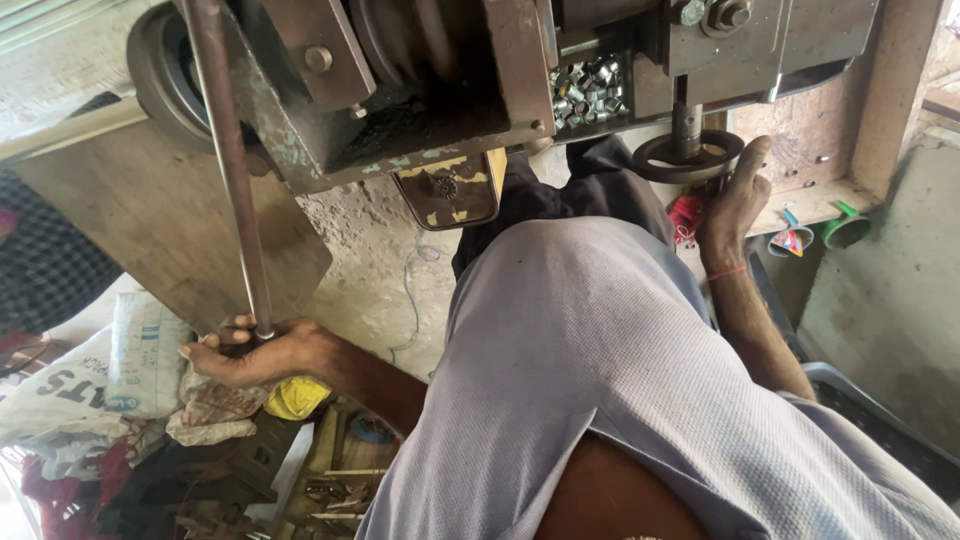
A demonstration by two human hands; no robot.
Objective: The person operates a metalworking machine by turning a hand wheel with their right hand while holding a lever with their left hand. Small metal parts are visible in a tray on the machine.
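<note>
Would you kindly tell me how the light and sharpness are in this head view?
Head view: soft daylight, brightest on the grey shirt and pale wall at right; the machine underside and lower-left clutter lie in shadow; the left hand on the rod and the right hand look sharp; edges bend slightly.
</note>
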